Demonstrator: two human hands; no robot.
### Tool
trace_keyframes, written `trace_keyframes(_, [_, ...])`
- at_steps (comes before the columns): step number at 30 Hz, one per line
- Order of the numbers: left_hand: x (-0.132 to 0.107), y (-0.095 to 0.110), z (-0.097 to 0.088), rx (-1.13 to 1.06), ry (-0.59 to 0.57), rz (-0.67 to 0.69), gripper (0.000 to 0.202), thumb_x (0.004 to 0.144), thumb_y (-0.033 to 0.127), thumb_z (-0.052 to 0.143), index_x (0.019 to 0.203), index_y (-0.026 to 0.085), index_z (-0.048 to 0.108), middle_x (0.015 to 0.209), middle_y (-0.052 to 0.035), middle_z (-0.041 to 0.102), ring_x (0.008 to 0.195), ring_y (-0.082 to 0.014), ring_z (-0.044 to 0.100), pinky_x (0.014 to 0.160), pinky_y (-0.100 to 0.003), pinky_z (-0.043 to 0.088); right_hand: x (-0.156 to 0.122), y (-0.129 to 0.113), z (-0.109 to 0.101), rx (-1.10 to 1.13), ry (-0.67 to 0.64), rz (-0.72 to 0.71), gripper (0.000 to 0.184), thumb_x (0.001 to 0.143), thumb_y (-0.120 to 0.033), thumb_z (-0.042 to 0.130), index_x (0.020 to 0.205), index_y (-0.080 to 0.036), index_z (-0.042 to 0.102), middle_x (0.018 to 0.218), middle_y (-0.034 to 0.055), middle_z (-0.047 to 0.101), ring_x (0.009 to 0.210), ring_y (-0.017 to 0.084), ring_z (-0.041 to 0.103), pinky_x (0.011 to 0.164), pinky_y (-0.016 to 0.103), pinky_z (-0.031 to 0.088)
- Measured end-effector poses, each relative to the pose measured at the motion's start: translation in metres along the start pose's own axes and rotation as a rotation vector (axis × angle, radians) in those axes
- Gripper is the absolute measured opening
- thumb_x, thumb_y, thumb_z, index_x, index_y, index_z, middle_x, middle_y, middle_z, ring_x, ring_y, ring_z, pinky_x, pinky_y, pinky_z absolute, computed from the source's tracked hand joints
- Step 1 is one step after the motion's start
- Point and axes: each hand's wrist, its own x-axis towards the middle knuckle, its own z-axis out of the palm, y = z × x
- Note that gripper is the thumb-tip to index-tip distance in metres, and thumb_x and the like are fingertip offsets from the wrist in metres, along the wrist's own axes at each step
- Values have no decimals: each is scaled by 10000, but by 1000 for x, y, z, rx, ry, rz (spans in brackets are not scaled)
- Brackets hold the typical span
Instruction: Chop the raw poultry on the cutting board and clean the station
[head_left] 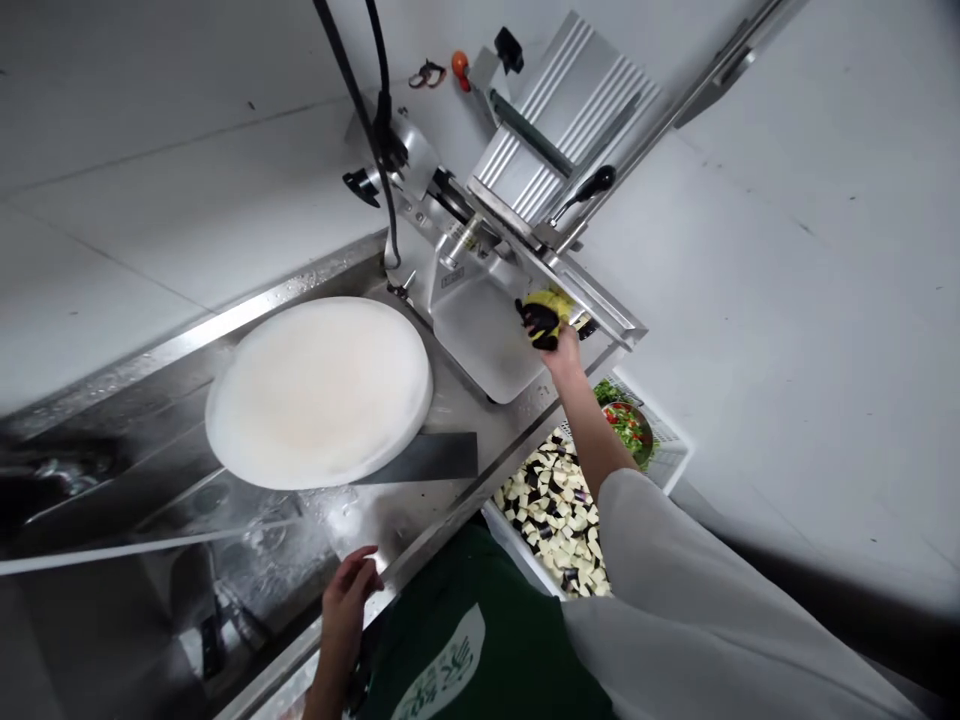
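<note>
One glove (546,314) was gripped in my right hand (564,356) at the slicer (510,210); my left hand (349,588), fingers loosely curled, held nothing visible beside the table (454,405). The step seemed glove handling; moving it called for a secure hold.

A wet metal counter (452,405) carries a round white board (319,390). A slicer (517,195) stands right of the board, a dark strip (435,457) at the board's near edge.
</note>
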Motion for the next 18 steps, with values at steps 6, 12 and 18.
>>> trace_keyframes(6, [-12,-1,6,87,-3,86,593,586,603,891,963,164,760,601,28,591,592,-141,551,616,-273,477,-35,-2,80,99,-249,-51,217,994,-264,453,1117,-224,627,887,15,702,845,177,674,599,265,546])
trace_keyframes(12, [-14,-4,-6,34,83,100,588,588,604,895,975,186,752,683,31,631,630,-128,556,686,-276,511,10,12,146,195,-234,101,374,1092,-207,223,1126,-174,594,825,-14,678,765,120,595,574,206,472])
trace_keyframes(18, [-18,-13,1,81,50,100,616,574,640,880,962,176,760,633,19,618,606,-149,558,634,-283,481,52,7,132,298,-16,203,358,1049,-174,231,1018,-194,587,662,-33,564,635,120,507,478,150,379])
